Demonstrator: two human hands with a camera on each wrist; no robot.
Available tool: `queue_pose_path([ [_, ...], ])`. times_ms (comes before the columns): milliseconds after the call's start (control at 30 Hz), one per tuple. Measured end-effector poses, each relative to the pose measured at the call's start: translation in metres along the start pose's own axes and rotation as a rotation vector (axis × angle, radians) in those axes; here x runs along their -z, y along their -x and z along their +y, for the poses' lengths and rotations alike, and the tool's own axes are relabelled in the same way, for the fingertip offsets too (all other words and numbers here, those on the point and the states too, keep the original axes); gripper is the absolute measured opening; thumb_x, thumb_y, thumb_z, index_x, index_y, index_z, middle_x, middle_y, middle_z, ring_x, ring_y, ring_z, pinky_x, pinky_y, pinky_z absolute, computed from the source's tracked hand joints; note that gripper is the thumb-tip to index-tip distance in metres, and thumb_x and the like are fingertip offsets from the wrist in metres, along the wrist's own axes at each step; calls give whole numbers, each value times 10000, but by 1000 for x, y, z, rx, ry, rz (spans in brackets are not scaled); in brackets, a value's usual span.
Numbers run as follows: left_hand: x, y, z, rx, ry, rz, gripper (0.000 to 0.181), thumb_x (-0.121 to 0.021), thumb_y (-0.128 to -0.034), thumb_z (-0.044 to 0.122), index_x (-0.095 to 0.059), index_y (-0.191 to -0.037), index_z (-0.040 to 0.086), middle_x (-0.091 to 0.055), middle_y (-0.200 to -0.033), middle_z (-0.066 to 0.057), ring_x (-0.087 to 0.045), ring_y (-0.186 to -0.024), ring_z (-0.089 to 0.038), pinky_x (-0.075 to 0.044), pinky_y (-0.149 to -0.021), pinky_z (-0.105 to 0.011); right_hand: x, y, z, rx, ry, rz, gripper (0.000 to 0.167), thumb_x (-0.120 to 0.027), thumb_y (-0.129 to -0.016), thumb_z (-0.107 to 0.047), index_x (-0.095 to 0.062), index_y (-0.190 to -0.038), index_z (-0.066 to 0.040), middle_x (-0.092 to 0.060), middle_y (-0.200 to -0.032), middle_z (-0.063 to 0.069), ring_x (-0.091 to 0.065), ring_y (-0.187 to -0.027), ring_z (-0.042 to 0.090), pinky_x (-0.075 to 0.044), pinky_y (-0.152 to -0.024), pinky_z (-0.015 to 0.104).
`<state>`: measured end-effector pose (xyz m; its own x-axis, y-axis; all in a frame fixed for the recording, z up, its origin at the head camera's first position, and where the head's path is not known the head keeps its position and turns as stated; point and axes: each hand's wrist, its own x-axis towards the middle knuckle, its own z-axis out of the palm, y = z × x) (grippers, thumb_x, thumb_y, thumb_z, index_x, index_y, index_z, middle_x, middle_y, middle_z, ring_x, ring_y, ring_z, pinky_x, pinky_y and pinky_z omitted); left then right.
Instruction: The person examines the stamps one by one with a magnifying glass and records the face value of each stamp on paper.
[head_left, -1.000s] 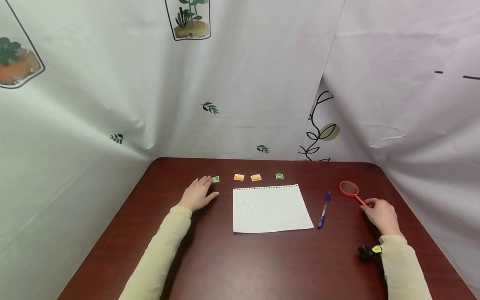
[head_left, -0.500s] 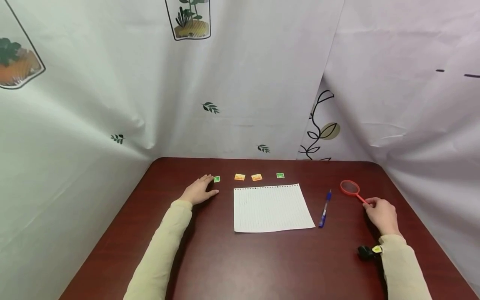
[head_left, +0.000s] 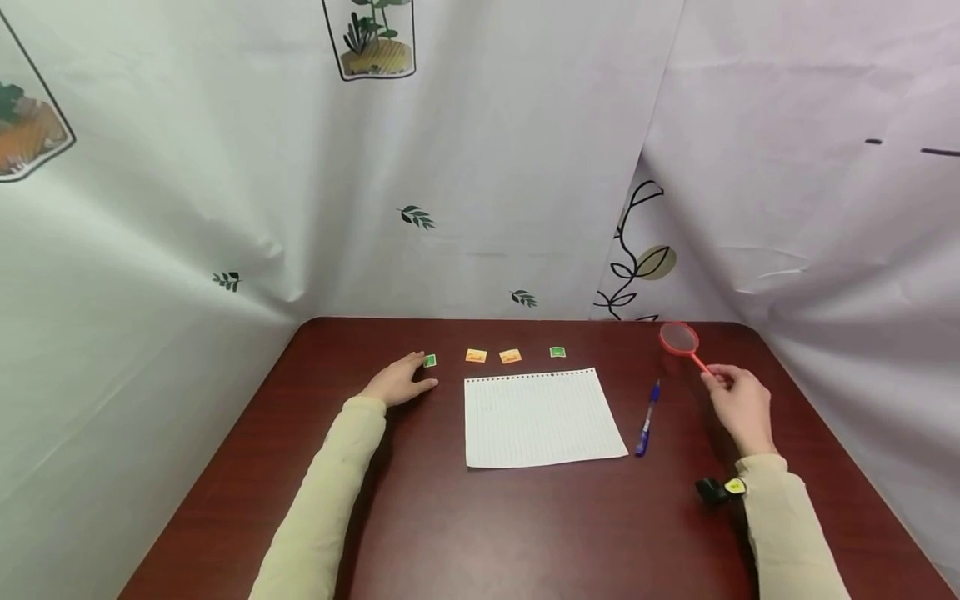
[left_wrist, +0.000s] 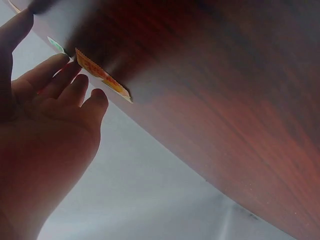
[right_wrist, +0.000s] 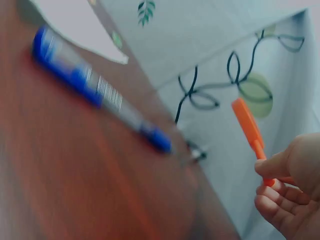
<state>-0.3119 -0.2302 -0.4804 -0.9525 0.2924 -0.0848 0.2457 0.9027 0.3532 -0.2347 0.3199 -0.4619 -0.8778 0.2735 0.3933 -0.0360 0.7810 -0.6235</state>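
Note:
In the head view my right hand (head_left: pixel 741 406) pinches the handle of a red magnifying glass (head_left: pixel 678 337), which is lifted off the table at the right. The right wrist view shows that glass edge-on, its orange-red handle (right_wrist: pixel 258 150) between thumb and fingers. My left hand (head_left: pixel 393 382) reaches over the table at the left with its fingers loosely extended. By its fingertips lies a small green stamp (head_left: pixel 430 360). In the left wrist view an orange stamp (left_wrist: pixel 103 76) sits close to the little finger; the left hand hides it in the head view.
A lined sheet of paper (head_left: pixel 543 418) lies mid-table, with a blue pen (head_left: pixel 648 419) to its right. Behind the paper are two orange stamps (head_left: pixel 476 356) and another green stamp (head_left: pixel 557 352). White patterned cloth (head_left: pixel 480 167) hangs behind the dark red table (head_left: pixel 540 533).
My right hand has raised the magnifying glass from the table and carried it slightly left and away from me. My left hand has stayed almost still.

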Motion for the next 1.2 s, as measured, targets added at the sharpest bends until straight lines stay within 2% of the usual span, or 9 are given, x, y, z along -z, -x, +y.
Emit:
queue_pose_path([
  [233, 4, 0, 0, -5, 24, 8, 710, -620, -1004, 368, -381, -1515, -63, -325, -1587, -246, -310, -1465, -396, -310, -1153, -534, -18, -12, -46, -2, -104, 55, 245, -686, -974, -164, -730, -1115, 31, -670, -977, 183, -537, -790, 100, -390, -645, 163],
  [500, 5, 2, -1, 18, 33, 7, 723, -623, -1002, 375, -368, -1526, -52, -323, -1594, -230, -306, -1470, -385, -299, -1160, -530, -59, -14, -101, 62, -250, 66, 206, -720, -951, -155, -747, -1083, 2, -675, -948, 143, -563, -783, 121, -391, -640, 133],
  [833, 3, 2, 2, 22, 38, 15, 716, -631, -998, 371, -383, -1517, -57, -339, -1584, -238, -329, -1457, -394, -318, -1148, -533, -116, 3, -159, 109, -446, -37, 165, -746, -925, -105, -748, -1055, -2, -675, -946, 133, -609, -819, 214, -432, -664, 152],
  [1200, 3, 3, 3, 13, 71, 25, 720, -650, -986, 348, -387, -1508, -73, -352, -1567, -263, -335, -1449, -408, -313, -1150, -536, -160, 23, -209, 118, -564, -96, 138, -745, -926, -100, -750, -1037, -19, -651, -916, 93, -610, -803, 198, -491, -686, 240],
])
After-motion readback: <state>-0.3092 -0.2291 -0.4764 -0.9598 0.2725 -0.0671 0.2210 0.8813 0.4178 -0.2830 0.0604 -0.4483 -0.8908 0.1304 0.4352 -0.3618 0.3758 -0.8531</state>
